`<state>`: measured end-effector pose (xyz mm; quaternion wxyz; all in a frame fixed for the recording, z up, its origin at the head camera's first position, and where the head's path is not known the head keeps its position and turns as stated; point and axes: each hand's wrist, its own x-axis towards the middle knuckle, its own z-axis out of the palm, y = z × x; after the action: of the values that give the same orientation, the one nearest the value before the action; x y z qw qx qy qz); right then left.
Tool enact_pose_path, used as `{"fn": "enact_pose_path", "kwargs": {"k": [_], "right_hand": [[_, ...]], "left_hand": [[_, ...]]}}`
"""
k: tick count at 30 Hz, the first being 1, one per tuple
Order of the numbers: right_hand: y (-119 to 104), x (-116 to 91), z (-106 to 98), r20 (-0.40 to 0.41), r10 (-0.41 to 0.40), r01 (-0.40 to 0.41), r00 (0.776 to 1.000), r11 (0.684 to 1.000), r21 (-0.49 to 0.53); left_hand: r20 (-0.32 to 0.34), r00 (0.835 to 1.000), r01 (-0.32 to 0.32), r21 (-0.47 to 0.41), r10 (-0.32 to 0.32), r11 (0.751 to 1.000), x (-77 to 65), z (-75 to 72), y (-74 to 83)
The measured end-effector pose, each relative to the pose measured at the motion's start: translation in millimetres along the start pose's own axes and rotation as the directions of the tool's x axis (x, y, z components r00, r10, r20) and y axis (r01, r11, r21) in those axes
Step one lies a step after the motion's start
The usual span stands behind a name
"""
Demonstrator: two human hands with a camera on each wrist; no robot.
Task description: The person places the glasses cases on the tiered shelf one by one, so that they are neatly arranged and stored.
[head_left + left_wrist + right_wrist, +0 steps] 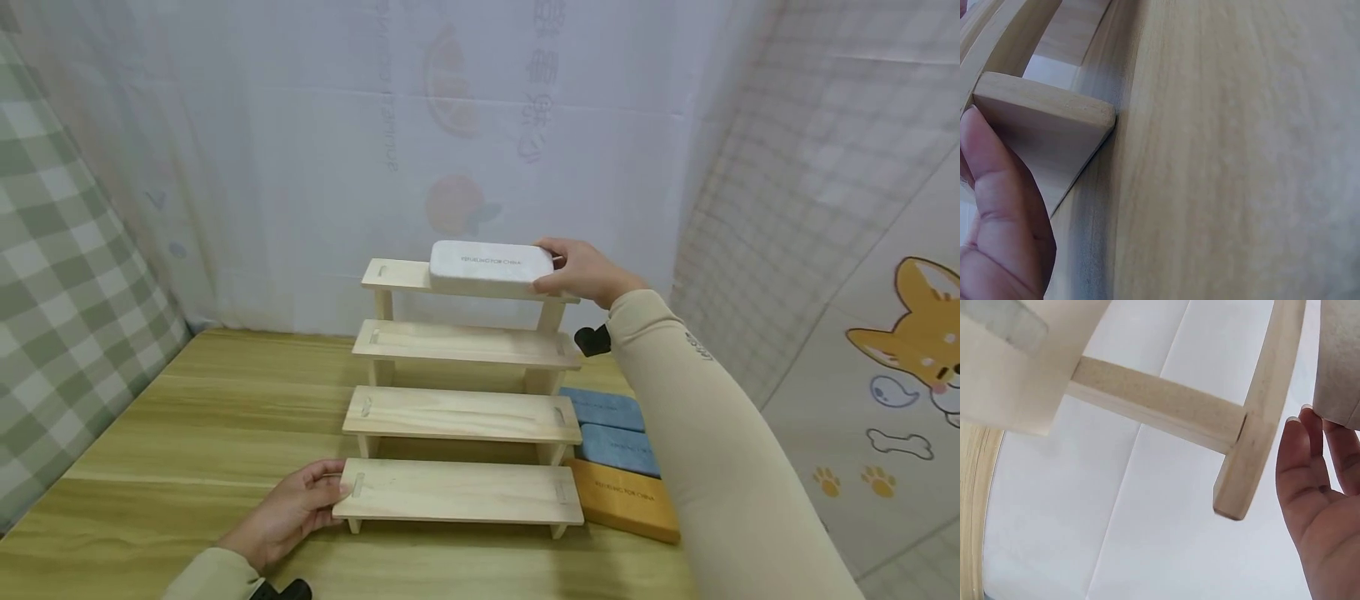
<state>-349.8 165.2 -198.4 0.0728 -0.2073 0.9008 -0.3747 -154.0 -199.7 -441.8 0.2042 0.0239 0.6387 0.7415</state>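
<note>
Right hand [588, 271] is clamped on the right end of a white box [491, 263], held just over the top step [401, 274] at the far side of a wooden rack [461, 414]; right wrist view shows a gap under it. Left hand [288, 512] is pinching the left end of the lowest, nearest step [457, 492]. Two blue boxes [618, 448] and an orange box [626, 500] sit right of it on the surface [187, 467].

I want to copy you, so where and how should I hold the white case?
Probably by the right end of the white case, coming from the right, as the right hand does: thumb at the front, fingers behind. It's long and lies lengthwise along the top step, so pinching across its short width looks easiest.
</note>
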Motion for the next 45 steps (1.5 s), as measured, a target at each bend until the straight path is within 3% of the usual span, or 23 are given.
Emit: {"fn": "enact_pose_path", "kwargs": {"k": [8,25,45], "right_hand": [[-1.3,4.9,-0.6,0.019,0.036,-0.035,0.999,0.999,-0.025],[2.8,3.2,-7.3,0.105,0.050,-0.053,0.993,0.998,0.025],[2.9,-3.1,-7.5,0.094,0.105,-0.107,0.990,0.994,0.010]], "left_hand": [[-0.001,1.000,-0.007,0.010,0.007,1.000,0.2,1.9,-0.3],[0.000,1.000,-0.019,0.007,0.019,1.000,1.4,7.2,0.6],[0.010,1.000,-0.005,0.008,0.005,1.000,3.9,8.5,-0.8]]}}
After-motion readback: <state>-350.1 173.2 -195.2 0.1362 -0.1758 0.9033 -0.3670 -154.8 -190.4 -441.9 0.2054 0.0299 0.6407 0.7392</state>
